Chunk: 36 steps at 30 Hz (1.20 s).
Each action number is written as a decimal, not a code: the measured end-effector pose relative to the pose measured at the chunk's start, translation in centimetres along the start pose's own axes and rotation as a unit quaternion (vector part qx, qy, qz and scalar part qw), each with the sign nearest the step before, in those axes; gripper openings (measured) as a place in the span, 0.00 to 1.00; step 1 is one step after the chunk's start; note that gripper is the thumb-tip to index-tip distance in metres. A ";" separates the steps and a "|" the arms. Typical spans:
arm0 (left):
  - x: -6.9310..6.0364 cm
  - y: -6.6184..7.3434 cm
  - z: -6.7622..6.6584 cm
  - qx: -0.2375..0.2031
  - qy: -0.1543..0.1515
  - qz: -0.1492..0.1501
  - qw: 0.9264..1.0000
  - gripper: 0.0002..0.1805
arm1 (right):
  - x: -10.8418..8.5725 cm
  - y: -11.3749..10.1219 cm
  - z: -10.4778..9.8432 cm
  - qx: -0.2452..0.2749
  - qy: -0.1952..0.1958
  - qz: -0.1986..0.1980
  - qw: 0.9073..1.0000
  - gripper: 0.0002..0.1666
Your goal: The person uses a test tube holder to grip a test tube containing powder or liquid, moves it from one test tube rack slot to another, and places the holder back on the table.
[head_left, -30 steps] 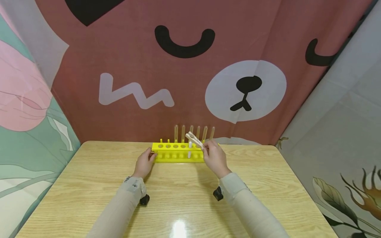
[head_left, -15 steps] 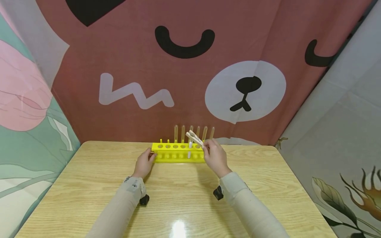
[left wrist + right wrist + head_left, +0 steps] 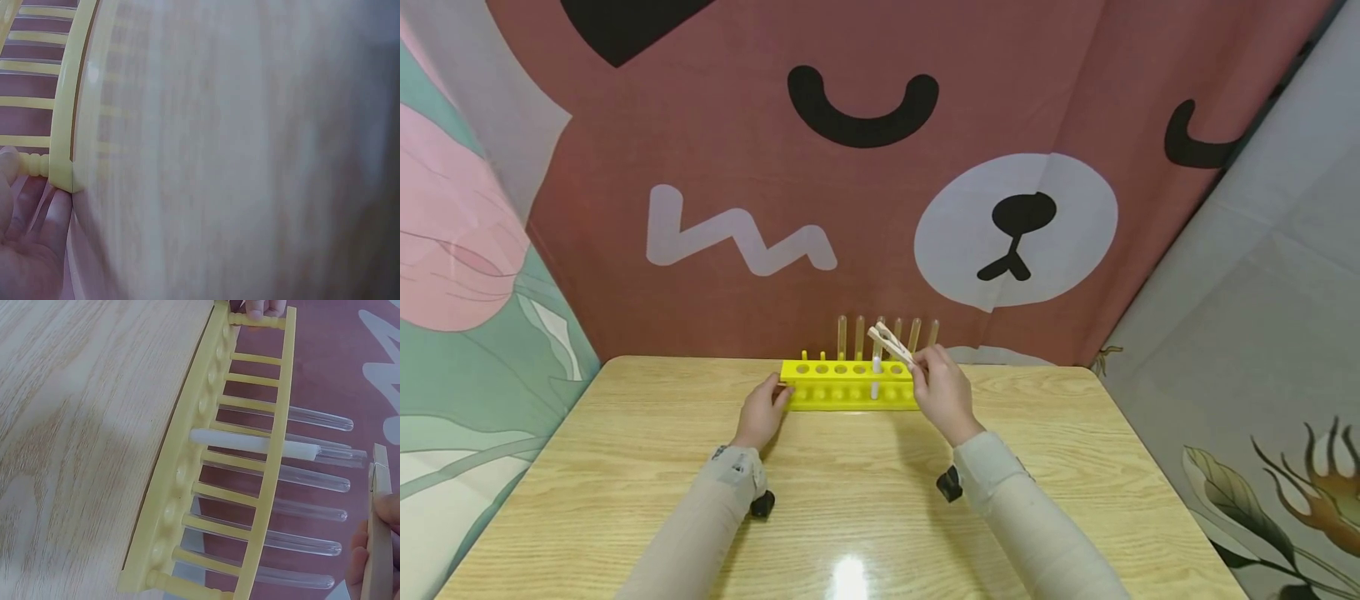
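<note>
Shift: the wooden clamp's (image 3: 378, 540) forward end sits slightly higher than a second ago; the yellow rack (image 3: 835, 377) has barely changed place.
Right hand (image 3: 945, 392): pinches the clamp between thumb and fingers, above the rack.
Left hand (image 3: 763, 410): grips the rack's left end post.
Clamp feel: probably light and stiff, its dry wood giving good purchase — best held by the rear arms.
White tube (image 3: 247, 442): upright in a rack hole; likely light, smooth and slippery, best taken near its top.
Clear tubes (image 3: 315, 480): slim, round-ended, transparent — perhaps fragile.
Rack: glossy, seemingly rigid plastic, round holes, thin pegs.
Table (image 3: 850, 483): wood-grained, shiny.
</note>
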State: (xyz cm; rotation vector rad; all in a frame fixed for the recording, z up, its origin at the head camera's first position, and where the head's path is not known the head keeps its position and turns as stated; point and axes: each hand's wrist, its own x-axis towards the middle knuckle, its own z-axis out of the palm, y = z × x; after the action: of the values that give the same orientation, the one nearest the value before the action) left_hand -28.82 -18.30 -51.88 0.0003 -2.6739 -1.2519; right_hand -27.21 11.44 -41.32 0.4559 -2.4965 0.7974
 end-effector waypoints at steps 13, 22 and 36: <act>-0.1 0.1 -0.1 -0.004 0.000 0.000 1.000 0.07 | -0.2 0.4 -0.1 0.034 0.020 0.007 0.999 0.05; 0.0 0.1 -0.1 -0.004 -0.003 -0.002 1.000 0.07 | -0.4 0.7 0.1 0.050 0.024 0.030 0.998 0.05; 0.0 -0.1 -0.1 -0.002 -0.004 0.002 1.000 0.07 | -1.0 1.7 0.2 0.053 0.027 0.044 0.997 0.06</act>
State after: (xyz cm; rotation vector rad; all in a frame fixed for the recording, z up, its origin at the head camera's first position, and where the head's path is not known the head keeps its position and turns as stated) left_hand -28.84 -18.44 -51.85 -0.0100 -2.6771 -1.2603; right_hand -27.17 12.76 -42.77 0.3579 -2.4461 0.9663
